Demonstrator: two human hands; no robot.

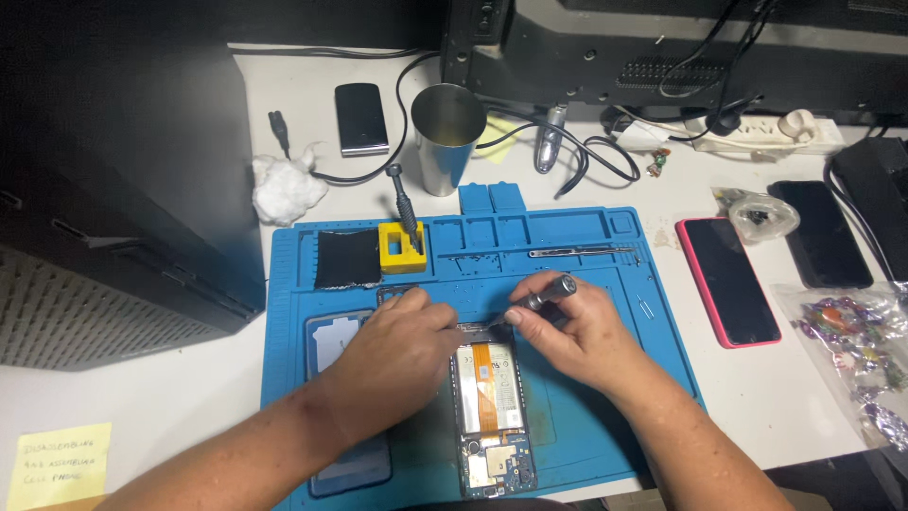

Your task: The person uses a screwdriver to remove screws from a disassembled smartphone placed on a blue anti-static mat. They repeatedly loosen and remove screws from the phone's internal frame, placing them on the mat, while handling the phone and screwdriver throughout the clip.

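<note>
An opened phone (489,407) lies back-off on the blue work mat (586,284), its battery and orange flex cable showing. My left hand (397,355) rests on the phone's upper left edge, fingers bent and pressing on it. My right hand (567,326) grips a small metal screwdriver (544,298), with its tip pointed down at the phone's top end. The phone's removed back cover (331,345) lies on the mat to the left, partly hidden under my left forearm.
A yellow holder (401,249) with a second screwdriver and a black pad (346,257) sit on the mat's far side, with tweezers (582,252). Beyond stand a steel cup (446,137), cotton wad (284,187) and cables. A pink-cased phone (728,279) and black phone (821,234) lie right.
</note>
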